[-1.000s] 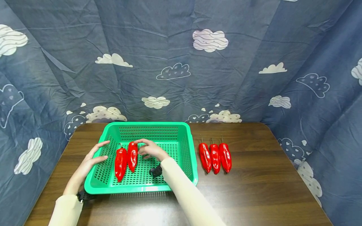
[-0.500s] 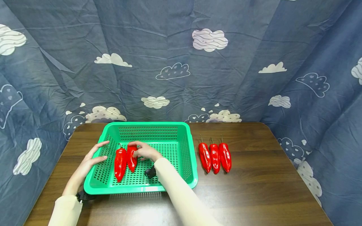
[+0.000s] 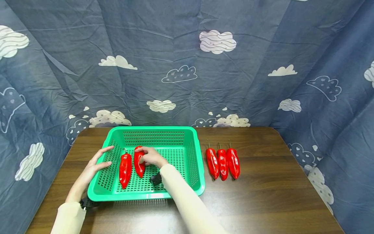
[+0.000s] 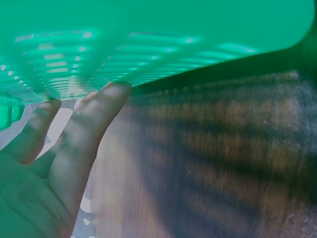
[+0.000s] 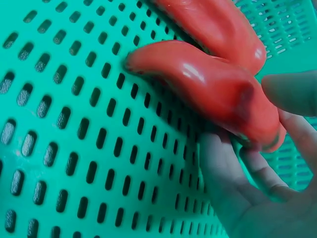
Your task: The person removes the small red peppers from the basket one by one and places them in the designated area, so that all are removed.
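In the head view a green plastic basket (image 3: 146,196) holds two glossy long red peppers. My right hand (image 3: 153,157) reaches inside and grips the right-hand red pepper (image 3: 138,165) near its stem end. In the right wrist view, the thumb lies at one side of this pepper (image 5: 198,82) and the other fingers curl at its opposite side and beneath. The second red pepper (image 3: 125,170) lies to its left. My left hand (image 3: 90,170) rests its extended fingers against the basket's left side; in the left wrist view, the fingertips (image 4: 116,91) touch the slotted wall from outside.
Three more red peppers (image 3: 222,164) lie side by side on the wooden table (image 3: 263,195), right of the basket. A dark blue cloud-printed curtain (image 3: 181,91) hangs behind the table and along both sides.
My right hand moved left onto the right-hand pepper and took hold of it. That pepper has shifted slightly right, widening the gap to its neighbour. The left hand stays in place.
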